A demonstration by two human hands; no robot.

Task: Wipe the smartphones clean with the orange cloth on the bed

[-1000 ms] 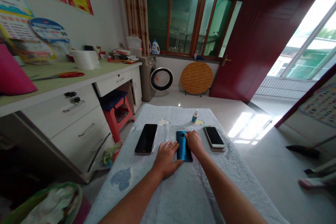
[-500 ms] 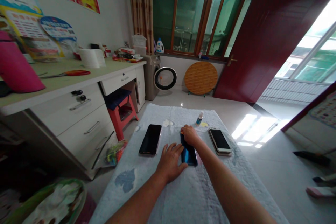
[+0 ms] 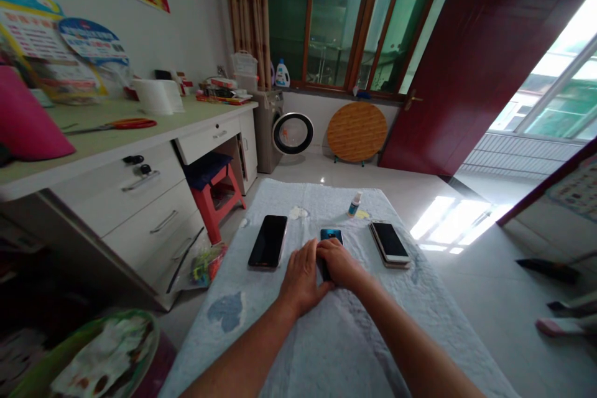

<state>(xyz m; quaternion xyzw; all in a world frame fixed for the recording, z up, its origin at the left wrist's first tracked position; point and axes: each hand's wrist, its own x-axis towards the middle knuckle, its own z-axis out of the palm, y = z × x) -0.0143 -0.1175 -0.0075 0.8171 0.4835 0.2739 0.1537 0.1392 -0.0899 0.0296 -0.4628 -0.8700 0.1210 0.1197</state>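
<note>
A blue phone (image 3: 331,235) lies back up on the cloth-covered table (image 3: 298,354), its top end showing beyond the hands. My left hand (image 3: 302,280) rests at its left edge, fingers close together and thumb reaching across its lower end. Bent over the middle of the phone, my right hand (image 3: 339,261) has its fingers curled; what its fingertips hold, if anything, is hidden. To the left is a black phone (image 3: 268,242). At the right a white-framed phone (image 3: 390,242) lies on another flat item. A small spray bottle (image 3: 354,204) stands behind.
A desk (image 3: 163,130) with scissors (image 3: 125,124) and paper rolls (image 3: 156,96) runs along the left. A red stool (image 3: 214,199) stands beneath it. A bin (image 3: 153,348) sits at the lower left, and a round wooden board (image 3: 357,132) leans at the back.
My right hand has moved down the phone toward me, uncovering its top end. The fingers of my left hand have drawn together beside it. The view has shifted slightly.
</note>
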